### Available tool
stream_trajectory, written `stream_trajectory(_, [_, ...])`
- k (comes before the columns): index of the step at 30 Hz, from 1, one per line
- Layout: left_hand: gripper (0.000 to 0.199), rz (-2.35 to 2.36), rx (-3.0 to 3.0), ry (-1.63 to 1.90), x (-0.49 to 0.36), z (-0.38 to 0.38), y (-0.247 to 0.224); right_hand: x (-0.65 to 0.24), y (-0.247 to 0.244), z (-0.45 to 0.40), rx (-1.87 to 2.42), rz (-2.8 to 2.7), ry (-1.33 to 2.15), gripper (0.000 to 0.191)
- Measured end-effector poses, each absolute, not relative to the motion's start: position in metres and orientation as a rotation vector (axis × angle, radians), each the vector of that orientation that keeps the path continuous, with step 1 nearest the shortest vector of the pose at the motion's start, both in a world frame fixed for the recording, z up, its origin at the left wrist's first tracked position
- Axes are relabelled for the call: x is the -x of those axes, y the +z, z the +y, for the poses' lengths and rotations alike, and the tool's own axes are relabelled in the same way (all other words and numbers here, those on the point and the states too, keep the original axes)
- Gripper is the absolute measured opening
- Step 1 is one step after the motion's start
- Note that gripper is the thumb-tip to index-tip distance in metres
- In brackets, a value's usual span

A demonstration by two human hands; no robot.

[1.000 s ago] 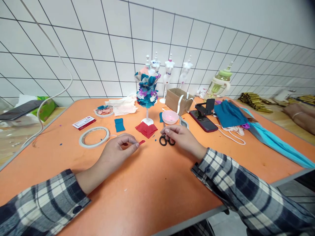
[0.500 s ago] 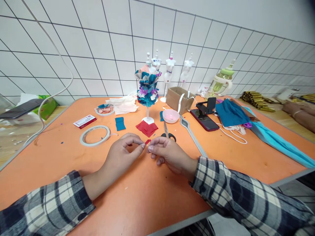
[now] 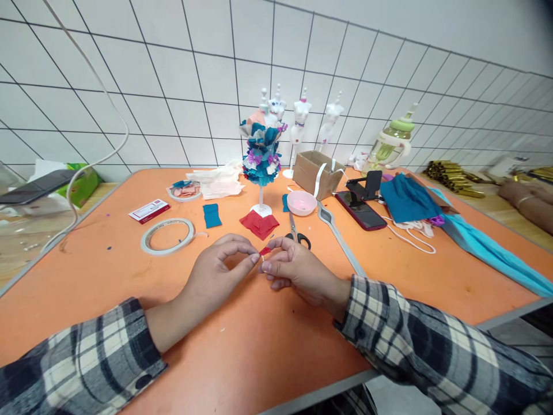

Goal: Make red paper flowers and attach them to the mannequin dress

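Above the orange table (image 3: 233,346), my left hand (image 3: 220,270) pinches a small folded piece of red crepe paper (image 3: 265,251) between thumb and index finger. My right hand (image 3: 302,268) meets it from the other side, thumb and index finger closed around the same piece. A thin pale strip (image 3: 262,259) shows at its lower edge; what it is I cannot make out. Just beyond lie flat red paper sheets (image 3: 260,225) at the base of a small dress form (image 3: 261,147) covered in teal, purple and white paper ruffles. Scissors (image 3: 294,227) with black handles lie beyond my right hand.
A tape roll (image 3: 147,245), a teal paper piece (image 3: 212,215) and a red-and-white box (image 3: 149,211) lie left. Right are a pink bowl (image 3: 301,203), a cardboard box (image 3: 317,173), a phone (image 3: 360,210) and teal cloth (image 3: 408,197). Another person's arm (image 3: 529,199) rests far right.
My fingertips have shifted slightly, and more of the red paper shows between them, with the pale strip below it. The view has moved a little; the things on the table stay put.
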State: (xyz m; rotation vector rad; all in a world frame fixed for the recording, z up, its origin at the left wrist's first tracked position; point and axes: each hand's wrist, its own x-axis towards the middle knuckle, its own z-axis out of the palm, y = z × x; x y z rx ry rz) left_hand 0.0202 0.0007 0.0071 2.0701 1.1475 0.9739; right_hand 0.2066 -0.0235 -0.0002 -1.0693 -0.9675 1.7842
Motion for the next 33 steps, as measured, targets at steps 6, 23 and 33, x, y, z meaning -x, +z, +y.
stream_trajectory(6, [0.017, 1.086, -2.085, 0.961, -0.0201, -0.0005, 0.0068, -0.2072, -0.0029, -0.0240, 1.079, -0.983, 1.797, 0.056])
stream_trajectory(23, [0.019, 0.913, -2.048, 0.887, -0.0147, 0.0079, 0.0002, -0.2088, -0.0008, -0.0240, 1.122, -0.998, 1.801, 0.047])
stream_trajectory(33, [0.022, 0.919, -2.045, 0.777, -0.0152, 0.0056, 0.0070, -0.2058, -0.0058, -0.0267, 1.152, -1.081, 1.743, 0.044])
